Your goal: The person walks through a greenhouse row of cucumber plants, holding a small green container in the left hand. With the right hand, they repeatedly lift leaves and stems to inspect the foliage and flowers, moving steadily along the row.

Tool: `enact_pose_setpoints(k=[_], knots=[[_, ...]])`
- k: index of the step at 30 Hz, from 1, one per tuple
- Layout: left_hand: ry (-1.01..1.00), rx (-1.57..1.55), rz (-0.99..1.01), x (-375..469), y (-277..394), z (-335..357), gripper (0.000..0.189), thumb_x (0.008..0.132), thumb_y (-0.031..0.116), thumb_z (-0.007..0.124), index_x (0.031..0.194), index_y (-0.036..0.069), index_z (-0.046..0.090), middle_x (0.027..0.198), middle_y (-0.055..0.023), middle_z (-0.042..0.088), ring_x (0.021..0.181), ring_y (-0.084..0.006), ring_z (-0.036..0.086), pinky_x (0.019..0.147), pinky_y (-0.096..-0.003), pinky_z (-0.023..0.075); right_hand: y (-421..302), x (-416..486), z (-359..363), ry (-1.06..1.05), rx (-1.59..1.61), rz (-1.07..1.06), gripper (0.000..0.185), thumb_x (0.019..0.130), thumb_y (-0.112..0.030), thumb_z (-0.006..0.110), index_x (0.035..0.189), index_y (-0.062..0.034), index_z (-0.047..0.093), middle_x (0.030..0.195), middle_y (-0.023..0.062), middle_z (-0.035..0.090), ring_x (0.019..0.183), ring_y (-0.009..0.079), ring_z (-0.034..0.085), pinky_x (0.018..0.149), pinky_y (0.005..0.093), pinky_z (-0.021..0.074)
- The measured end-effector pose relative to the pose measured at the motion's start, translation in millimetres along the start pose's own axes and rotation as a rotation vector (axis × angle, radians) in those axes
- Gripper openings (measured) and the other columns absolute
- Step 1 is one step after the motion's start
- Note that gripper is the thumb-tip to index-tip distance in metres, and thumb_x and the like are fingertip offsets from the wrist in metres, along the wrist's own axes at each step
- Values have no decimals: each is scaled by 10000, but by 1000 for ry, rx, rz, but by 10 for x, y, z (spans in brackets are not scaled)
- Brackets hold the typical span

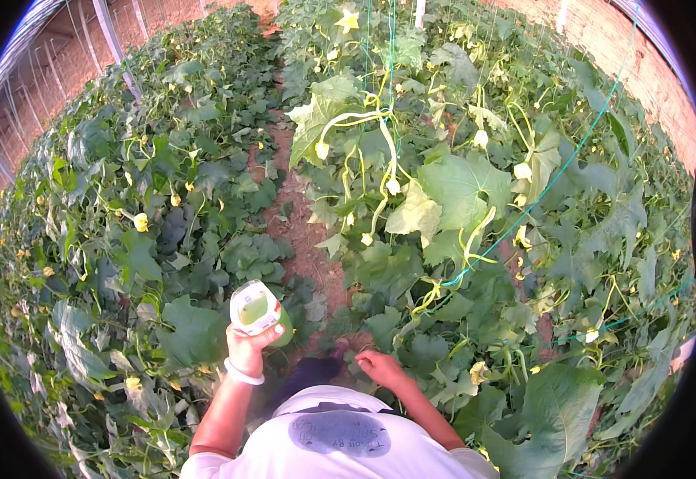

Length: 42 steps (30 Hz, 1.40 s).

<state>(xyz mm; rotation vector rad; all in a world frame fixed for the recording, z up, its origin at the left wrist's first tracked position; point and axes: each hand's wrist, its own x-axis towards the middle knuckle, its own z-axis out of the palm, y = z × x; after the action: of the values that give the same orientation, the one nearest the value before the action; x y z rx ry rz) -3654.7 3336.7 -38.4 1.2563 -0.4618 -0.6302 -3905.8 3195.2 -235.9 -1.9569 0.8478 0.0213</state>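
Observation:
My left hand (pixel 247 353), with a white band on the wrist, holds a clear plastic cup (pixel 256 308) with green contents in front of my body. My right hand (pixel 379 366) is low beside my waist, its fingers partly curled over the foliage; nothing shows in it. Just ahead of that hand, vines with pale young fruits (pixel 391 149) and yellow flowers (pixel 348 21) hang from green twine (pixel 391 54). Another length of twine (pixel 539 197) runs slantwise on the right, tied around a vine stem (pixel 435 290).
Dense leafy plants (pixel 198 263) stand on both sides of a narrow reddish soil path (pixel 306 230). Pale posts (pixel 111 36) rise at the back left, by a brownish wall (pixel 653 84) on the right. A large leaf (pixel 548 413) lies near my right arm.

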Motion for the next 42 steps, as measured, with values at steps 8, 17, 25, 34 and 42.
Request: enact_pose_setpoints(k=[8,17,25,34,42], knots=[[26,-11,-69,1362,32,132,578,672,-49,864,1204,57,664,1103,-7,707,1022,-146,645,940,-303,487,-396,1269,-698,52,248,3,275,984,-262,576,1208,-131,667,1048,128,732,923,266,712,833,362,546],[107,38,-50,1994,62,-36,552,683,-22,862,1195,57,670,1100,-5,706,1003,-139,644,918,-300,487,-508,1926,-925,23,438,81,269,1009,-216,551,1213,-68,648,1027,92,730,848,161,696,800,307,549],[176,-28,-16,2118,144,-242,533,696,-77,832,1188,53,673,1087,-18,713,1007,-137,649,925,-305,496,-875,2282,-1275,86,449,-21,277,1024,-208,542,1230,-45,629,1020,104,722,855,152,689,802,302,549],[210,-9,0,2448,54,-384,514,717,-43,822,1196,58,664,1091,-5,703,992,-133,648,905,-298,494,-1563,2796,-1715,258,784,-184,366,1053,-243,536,1373,-65,534,1224,108,652,835,144,672,774,277,551],[189,-25,-13,3082,-4,-433,499,711,-84,807,1173,49,673,1074,-20,715,972,-138,659,889,-298,510,-2342,3449,-2562,396,1322,-438,527,1066,-168,469,1565,-149,300,1585,99,347,938,181,655,886,410,555]])
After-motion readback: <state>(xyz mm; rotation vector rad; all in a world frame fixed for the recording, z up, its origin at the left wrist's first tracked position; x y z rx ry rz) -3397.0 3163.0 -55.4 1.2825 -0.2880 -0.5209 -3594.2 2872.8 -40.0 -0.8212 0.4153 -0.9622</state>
